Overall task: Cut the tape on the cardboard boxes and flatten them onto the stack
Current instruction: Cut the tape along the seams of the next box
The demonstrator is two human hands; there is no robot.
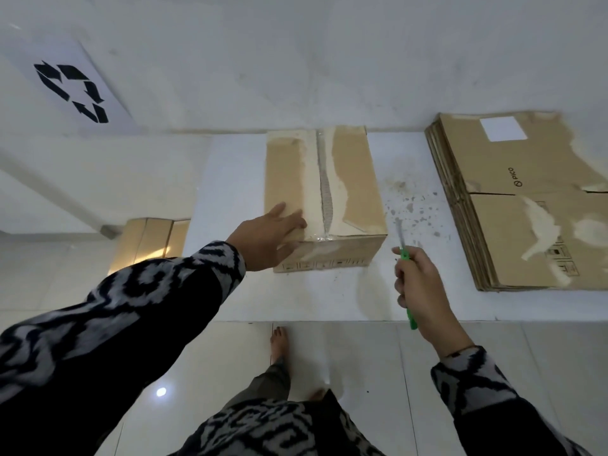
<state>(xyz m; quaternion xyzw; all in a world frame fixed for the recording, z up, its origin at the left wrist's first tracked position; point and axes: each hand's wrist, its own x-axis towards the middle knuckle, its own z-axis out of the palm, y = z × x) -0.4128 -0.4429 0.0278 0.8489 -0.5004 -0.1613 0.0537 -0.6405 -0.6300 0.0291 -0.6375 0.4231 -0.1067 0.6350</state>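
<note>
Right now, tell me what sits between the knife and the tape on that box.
Nothing visible. The knife in the right hand hovers beside the box; the left hand rests left of the tape.

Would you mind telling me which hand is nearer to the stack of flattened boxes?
Right. The right hand, holding the green cutter, is beside the stack; the left hand rests on the taped box.

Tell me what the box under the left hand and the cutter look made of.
Box: matte brown cardboard, its top layer torn pale beside the taped seam. Cutter: glossy green handle, probably plastic; grey segmented blade, likely metal.
</note>
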